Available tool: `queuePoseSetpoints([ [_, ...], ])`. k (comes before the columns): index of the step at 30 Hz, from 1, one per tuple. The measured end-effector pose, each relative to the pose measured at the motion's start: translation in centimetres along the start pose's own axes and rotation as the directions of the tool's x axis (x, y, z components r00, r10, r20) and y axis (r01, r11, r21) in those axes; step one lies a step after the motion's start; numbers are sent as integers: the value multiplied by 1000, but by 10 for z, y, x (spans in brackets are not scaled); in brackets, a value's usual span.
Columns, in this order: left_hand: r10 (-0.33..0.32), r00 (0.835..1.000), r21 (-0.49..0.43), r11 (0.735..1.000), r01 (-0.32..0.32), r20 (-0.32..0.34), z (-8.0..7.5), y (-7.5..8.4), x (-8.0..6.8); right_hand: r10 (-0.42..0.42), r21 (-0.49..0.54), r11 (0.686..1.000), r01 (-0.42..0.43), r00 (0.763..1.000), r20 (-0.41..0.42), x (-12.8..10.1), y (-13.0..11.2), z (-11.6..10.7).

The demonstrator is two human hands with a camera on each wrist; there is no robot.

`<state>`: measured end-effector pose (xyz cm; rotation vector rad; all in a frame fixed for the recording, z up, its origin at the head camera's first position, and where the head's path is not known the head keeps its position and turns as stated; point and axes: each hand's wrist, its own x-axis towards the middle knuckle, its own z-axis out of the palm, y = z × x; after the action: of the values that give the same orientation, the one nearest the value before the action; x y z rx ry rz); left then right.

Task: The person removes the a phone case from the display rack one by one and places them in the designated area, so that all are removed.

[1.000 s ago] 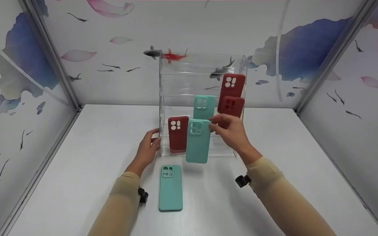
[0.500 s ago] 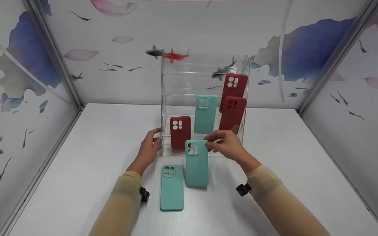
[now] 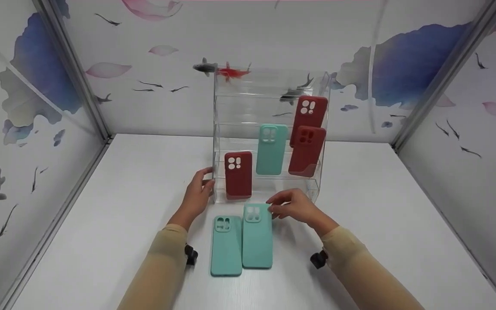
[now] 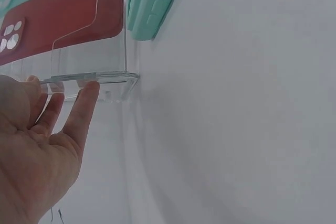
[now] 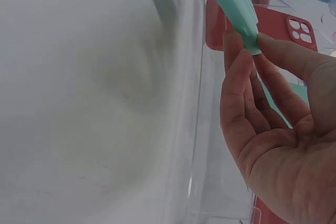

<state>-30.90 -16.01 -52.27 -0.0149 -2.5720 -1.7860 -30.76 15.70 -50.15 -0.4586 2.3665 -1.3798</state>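
Observation:
A teal phone case (image 3: 257,237) is tilted close to the table, its top corner pinched between the thumb and fingers of my right hand (image 3: 297,209). Beside it on the left, a second teal phone case (image 3: 226,246) lies flat. My left hand (image 3: 195,193) touches the left side of a clear acrylic display rack (image 3: 274,187); in the left wrist view its thumb and fingertips rest against the side panel. On the rack stand a red phone case (image 3: 239,176) at lower left, a teal phone case (image 3: 271,150) in the middle and two red phone cases (image 3: 307,151) at right.
A white table (image 3: 144,172) lies under everything. White walls (image 3: 166,107) printed with fish and petals close in the back and both sides, with metal posts (image 3: 86,77) at the corners. Black wrist cameras (image 3: 319,259) hang under the forearms.
My right hand has lowered the teal case from in front of the rack to the table, beside the lying one. My left hand has stayed at the rack's side.

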Motion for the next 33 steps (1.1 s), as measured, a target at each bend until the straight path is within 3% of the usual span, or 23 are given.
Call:
queuePoseSetpoints([
  [12,-4,1000,1,1000,4,-7,0,0,0,58,-55,997,-56,998,36,0,17,11],
  [19,15,1000,-8,1000,-15,-4,0,-1,-1,108,-24,994,-107,993,48,1,19,16],
  [33,18,1000,-16,1000,-18,-4,1,-2,0,148,-37,988,-148,989,12,0,18,21],
])
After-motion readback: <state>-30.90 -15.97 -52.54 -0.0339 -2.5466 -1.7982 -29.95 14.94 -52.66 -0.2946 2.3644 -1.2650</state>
